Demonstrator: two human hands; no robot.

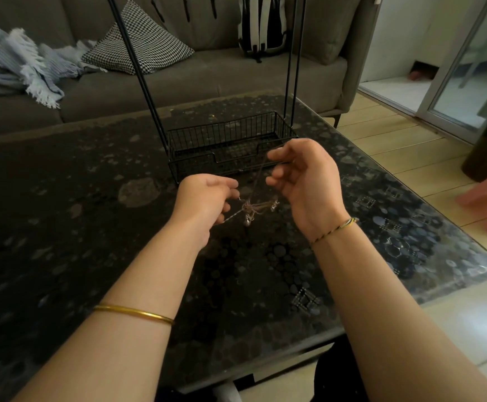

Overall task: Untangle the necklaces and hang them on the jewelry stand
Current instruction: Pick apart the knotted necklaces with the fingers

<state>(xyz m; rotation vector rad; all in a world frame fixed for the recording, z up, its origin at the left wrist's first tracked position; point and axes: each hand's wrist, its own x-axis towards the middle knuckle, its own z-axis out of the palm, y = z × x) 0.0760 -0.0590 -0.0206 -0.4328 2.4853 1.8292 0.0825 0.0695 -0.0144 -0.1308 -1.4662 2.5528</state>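
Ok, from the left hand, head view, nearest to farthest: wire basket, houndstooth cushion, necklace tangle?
1. Necklace tangle, held by the left hand.
2. Wire basket, beyond it on the table.
3. Houndstooth cushion, far back on the sofa.

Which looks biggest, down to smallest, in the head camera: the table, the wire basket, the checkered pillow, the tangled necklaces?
1. table
2. wire basket and checkered pillow: they look about alike, and the pillow sits farther away, so I won't rank them
3. tangled necklaces
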